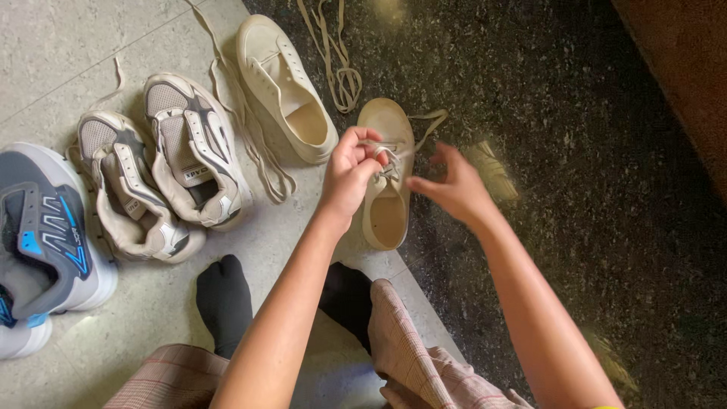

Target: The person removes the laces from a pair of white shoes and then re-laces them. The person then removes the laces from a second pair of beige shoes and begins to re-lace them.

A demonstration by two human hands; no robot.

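- two hands meet over one cream shoe that lies at the seam of the pale tile floor and the dark stone floor.
- the shoe's long axis runs 12 to 6: toe at 12, heel opening at 6, toward the person.
- left hand sits at the shoe's 9 o'clock edge, fingers curled tight and pinched on the lace at the eyelets.
- right hand hovers at the shoe's 3 o'clock side, fingers half open with thumb and forefinger pointing toward 9; whether it grips the lace i cannot tell.
- the lace lies right under the left fingertips, so the left hand is nearer; a loose loop trails off toward 1 o'clock past the toe.
- its unlaced mate lies at 10 o'clock, toe toward 11, with a spare lace just beyond.
- further toward 9: a beige sneaker pair and a grey-blue sneaker.
- two black socks and checked trousers sit at 6.
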